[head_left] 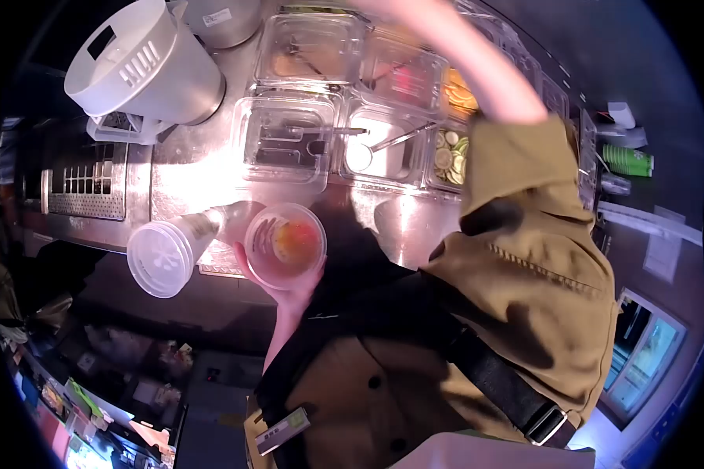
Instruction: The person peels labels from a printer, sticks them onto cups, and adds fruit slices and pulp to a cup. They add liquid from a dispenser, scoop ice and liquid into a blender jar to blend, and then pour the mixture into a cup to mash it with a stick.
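My left hand [293,295] is wrapped round a clear plastic cup [262,254] at the counter's near edge. Through the cup's wide mouth I see something orange-red and yellow [296,241] at the bottom. Just left of it stands a stack of translucent plastic cups [160,258]. My right forearm [481,59] stretches over the food containers to the top edge, where the hand itself is cut off. Beneath that arm are a tub of orange slices [460,92] and a tub of sliced green citrus [448,159].
A clear lidded container [278,144] and a white-filled tub [395,144] with a long-handled spoon sit on the steel counter. A big white pitcher-like vessel [156,78] is at upper left, above a perforated drain tray [86,187]. Green stacked cups [627,160] lie far right.
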`<control>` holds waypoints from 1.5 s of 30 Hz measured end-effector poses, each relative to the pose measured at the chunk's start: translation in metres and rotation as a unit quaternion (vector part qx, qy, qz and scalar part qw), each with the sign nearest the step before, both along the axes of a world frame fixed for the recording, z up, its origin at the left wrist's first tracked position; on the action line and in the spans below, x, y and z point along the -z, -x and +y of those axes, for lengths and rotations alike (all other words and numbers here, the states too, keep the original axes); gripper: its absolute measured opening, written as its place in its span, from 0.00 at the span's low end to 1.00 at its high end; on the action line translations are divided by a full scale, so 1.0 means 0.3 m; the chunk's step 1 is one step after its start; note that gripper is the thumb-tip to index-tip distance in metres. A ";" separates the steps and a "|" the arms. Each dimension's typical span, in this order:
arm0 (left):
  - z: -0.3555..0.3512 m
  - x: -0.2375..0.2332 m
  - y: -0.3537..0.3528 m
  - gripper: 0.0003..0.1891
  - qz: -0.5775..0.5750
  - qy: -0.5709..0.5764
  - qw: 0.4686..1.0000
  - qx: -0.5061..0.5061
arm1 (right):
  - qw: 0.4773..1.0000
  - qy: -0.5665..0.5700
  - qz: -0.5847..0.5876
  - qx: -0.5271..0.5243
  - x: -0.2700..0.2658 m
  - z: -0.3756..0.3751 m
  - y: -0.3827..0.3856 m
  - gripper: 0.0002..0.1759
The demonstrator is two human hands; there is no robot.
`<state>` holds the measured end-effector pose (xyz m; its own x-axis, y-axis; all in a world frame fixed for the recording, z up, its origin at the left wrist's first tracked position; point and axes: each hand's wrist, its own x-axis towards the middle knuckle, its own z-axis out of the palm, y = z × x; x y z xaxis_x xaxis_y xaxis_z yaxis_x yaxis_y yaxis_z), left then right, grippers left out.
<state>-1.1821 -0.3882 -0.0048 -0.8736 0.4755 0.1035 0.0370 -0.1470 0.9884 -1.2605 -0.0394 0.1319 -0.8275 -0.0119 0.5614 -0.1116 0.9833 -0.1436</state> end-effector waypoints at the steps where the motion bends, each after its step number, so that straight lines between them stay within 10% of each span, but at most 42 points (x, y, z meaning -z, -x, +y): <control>1: -0.013 0.012 0.005 0.62 0.015 0.013 0.999 0.026 | 0.999 -0.024 -0.031 0.014 0.115 -0.004 -0.159 0.15; 5: 0.010 0.015 -0.005 0.59 -0.020 0.025 0.993 0.118 | 0.949 -0.098 -0.298 0.046 0.528 -0.051 -0.679 0.09; 10: 0.092 0.027 -0.028 0.57 0.033 0.067 0.984 0.162 | 0.939 -0.164 -0.286 0.098 0.638 -0.100 -0.753 0.05; 14: 0.119 0.004 -0.035 0.53 0.112 0.186 0.962 0.163 | 0.956 0.003 -0.287 0.066 0.589 -0.128 -0.787 0.07; 21: 0.157 0.001 -0.070 0.51 0.224 0.308 0.906 0.185 | 0.816 0.433 -0.356 0.141 0.605 -0.074 -0.889 0.08; 25: 0.229 -0.014 -0.104 0.49 0.256 0.356 0.879 0.189 | 0.797 0.494 -0.318 0.139 0.516 -0.052 -0.975 0.10; 30: 0.318 -0.014 -0.172 0.44 0.301 0.263 0.904 0.151 | 0.838 0.416 -0.297 0.189 0.244 -0.152 -1.031 0.13; 33: 0.374 -0.043 -0.240 0.44 0.217 0.219 0.948 0.082 | 0.977 0.135 -0.125 0.109 0.235 -0.246 -1.064 0.06; 37: 0.396 -0.019 -0.296 0.40 0.032 0.075 0.995 0.057 | 0.995 -0.046 -0.041 0.075 0.213 -0.302 -1.109 0.10; 45: 0.251 0.022 -0.285 0.44 0.138 0.141 0.974 0.112 | 0.875 0.398 -0.121 0.246 0.316 -0.273 -1.144 0.14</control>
<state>-1.0968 -0.3129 -0.0113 -0.7027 0.6940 0.1567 0.3051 0.0949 0.9476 -0.9171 -0.1213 0.0371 -0.7183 0.6948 0.0367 0.4268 0.4817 -0.7654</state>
